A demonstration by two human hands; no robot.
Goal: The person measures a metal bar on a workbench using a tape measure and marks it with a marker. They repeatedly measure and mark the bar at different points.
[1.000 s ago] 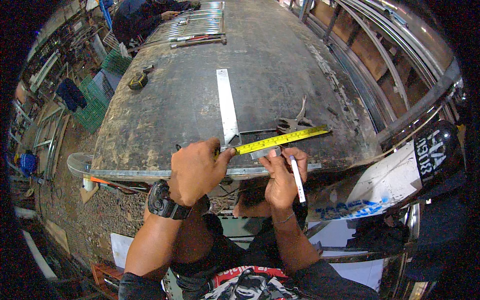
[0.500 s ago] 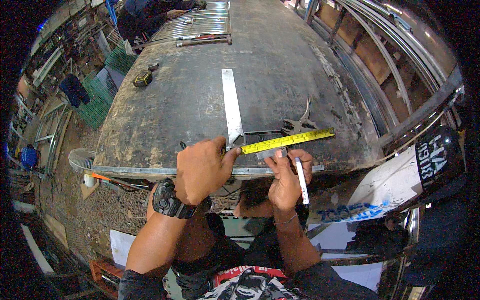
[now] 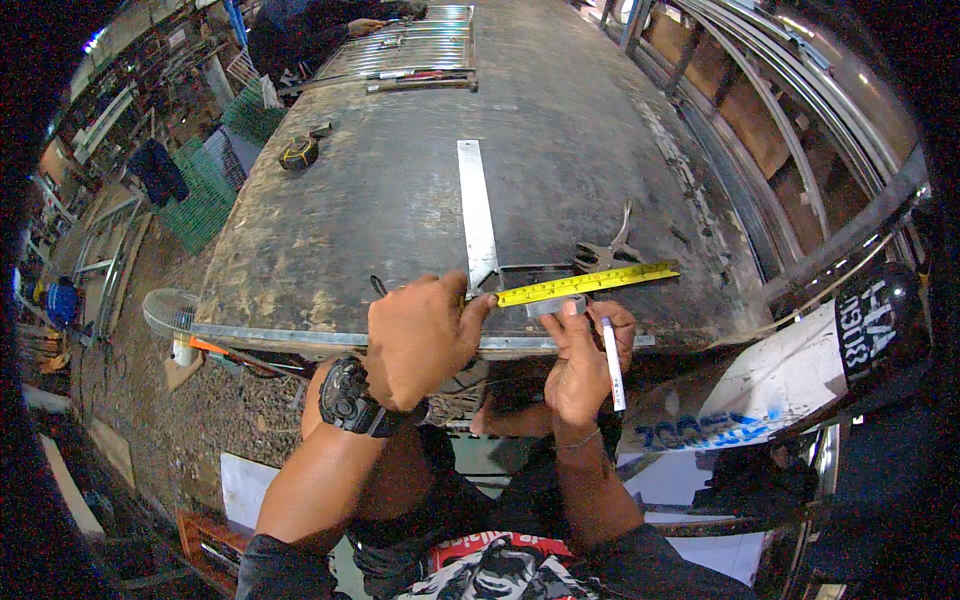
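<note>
My left hand (image 3: 425, 330), a dark watch on its wrist, pinches the near end of a yellow measuring tape blade (image 3: 590, 284). The blade stretches right across the table's near edge; whatever else lies in that palm is hidden. My right hand (image 3: 580, 365) holds a small grey metal piece (image 3: 545, 308) between thumb and fingers, just below the blade. A white marker (image 3: 612, 368) is tucked between the same hand's fingers, pointing down. Past the left fingertips lies a try square (image 3: 477, 205), its silvery blade pointing away. Locking pliers (image 3: 610, 250) rest behind the tape blade.
The dark worktable (image 3: 380, 200) has a metal strip (image 3: 270, 336) along its near edge. A tape measure (image 3: 300, 152) lies at left. Farther off, a person's hand (image 3: 367, 26) is over a slatted metal panel (image 3: 440, 45). A fan (image 3: 168, 312) and a gas cylinder (image 3: 770, 385) flank the table.
The view has shifted slightly, so the table and its things appear a little farther right. Both hands keep nearly the same hold and place along the tape blade.
</note>
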